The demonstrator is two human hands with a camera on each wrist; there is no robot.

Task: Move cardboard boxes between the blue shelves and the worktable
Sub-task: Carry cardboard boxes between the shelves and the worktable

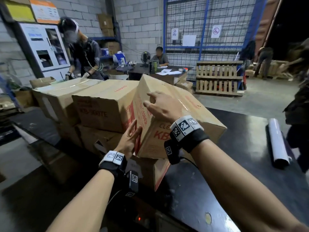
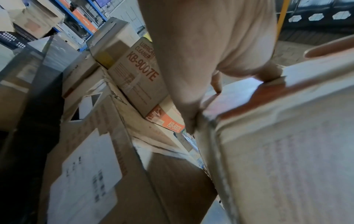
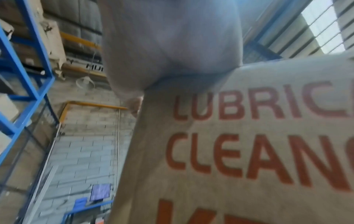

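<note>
A cardboard box [image 1: 153, 144] with red "CLEANER" lettering sits tilted on a lower box [image 1: 150, 171] on the black worktable [image 1: 242, 148]. My left hand [image 1: 129, 138] lies with straight fingers against its lower left edge, thumb on the near face. In the left wrist view the left hand [image 2: 201, 60] reaches into the gap between this box [image 2: 287, 151] and a neighbouring KB-9007E box [image 2: 138, 75]. My right hand [image 1: 163, 106] rests on the box's upper edge, fingers spread. Close up, the right hand [image 3: 168, 45] sits on the box [image 3: 249, 136]. Blue shelves [image 3: 25, 60] stand to the left.
More stacked boxes [image 1: 100, 106] fill the table's left half, where a gloved person [image 1: 82, 51] bends over one box [image 1: 56, 96]. A roll of film [image 1: 277, 143] lies at the table's right. Wooden pallets [image 1: 219, 77] and a seated person [image 1: 160, 57] are beyond.
</note>
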